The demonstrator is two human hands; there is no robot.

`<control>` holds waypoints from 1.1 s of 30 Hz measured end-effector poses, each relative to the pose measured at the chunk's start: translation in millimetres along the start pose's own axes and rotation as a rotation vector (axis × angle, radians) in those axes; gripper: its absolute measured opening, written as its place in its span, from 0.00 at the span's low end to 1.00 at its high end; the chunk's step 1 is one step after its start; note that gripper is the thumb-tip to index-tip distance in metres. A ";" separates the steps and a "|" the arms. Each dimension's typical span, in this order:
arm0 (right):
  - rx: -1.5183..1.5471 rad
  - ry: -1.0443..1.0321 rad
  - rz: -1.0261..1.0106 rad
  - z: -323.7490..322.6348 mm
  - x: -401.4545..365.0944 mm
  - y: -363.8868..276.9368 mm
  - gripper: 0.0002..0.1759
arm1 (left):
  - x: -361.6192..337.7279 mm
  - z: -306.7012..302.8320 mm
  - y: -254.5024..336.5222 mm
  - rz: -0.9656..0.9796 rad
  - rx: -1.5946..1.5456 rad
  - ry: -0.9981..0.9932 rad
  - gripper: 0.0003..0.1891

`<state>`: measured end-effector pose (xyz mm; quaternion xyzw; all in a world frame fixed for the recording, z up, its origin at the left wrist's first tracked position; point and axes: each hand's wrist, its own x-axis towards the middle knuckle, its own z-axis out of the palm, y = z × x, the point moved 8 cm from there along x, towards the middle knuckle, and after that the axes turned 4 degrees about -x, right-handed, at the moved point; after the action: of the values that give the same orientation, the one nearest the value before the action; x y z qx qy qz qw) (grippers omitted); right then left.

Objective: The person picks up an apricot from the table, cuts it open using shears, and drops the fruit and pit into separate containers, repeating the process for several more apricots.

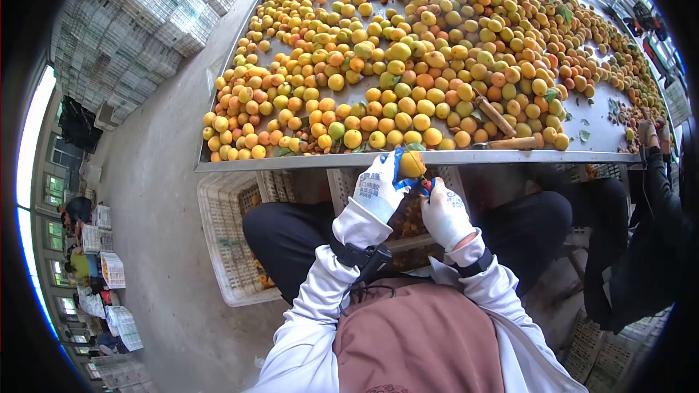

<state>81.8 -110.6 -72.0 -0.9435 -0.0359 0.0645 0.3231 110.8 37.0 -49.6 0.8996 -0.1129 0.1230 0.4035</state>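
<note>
At the table's front edge my left hand [379, 188], in a white glove with blue fingers, is closed around a yellow apricot [412, 164]. Just below and to the right, my right hand [445, 212], in a matching glove, has its fingers pinched on a small tool [426, 185] with some red on it. The tool is mostly hidden by the fingers, and its tip is close to the fruit. Many loose apricots [408, 105] cover the metal table [320, 163] beyond my hands. Two wooden-handled tools [496, 118] lie among them, near the front edge.
White plastic crates [212, 229] stand under the table by my legs, with fruit pieces inside. At the right, another person's hand [646, 133] is at the table corner. Stacked crates [120, 36] fill the far left. People and more crates [113, 269] are along the left wall.
</note>
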 end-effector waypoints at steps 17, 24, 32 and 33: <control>0.009 0.002 -0.027 -8.6 4.1 9.1 0.11 | 21.7 -9.7 21.6 -0.031 0.202 -0.046 0.31; 0.151 -0.026 -0.048 -20.1 -5.5 4.0 0.09 | 16.7 -6.5 29.4 0.006 0.202 -0.050 0.30; 0.154 -0.036 -0.059 -15.0 4.7 9.1 0.12 | 22.0 0.2 17.7 0.024 0.105 -0.082 0.22; 0.160 -0.030 -0.064 -14.8 7.1 8.2 0.12 | 23.8 0.1 15.1 0.030 0.065 -0.074 0.21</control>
<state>91.2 -125.2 -66.2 -0.9119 -0.0656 0.0711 0.3989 128.8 24.6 -31.7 0.9143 -0.1371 0.0992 0.3679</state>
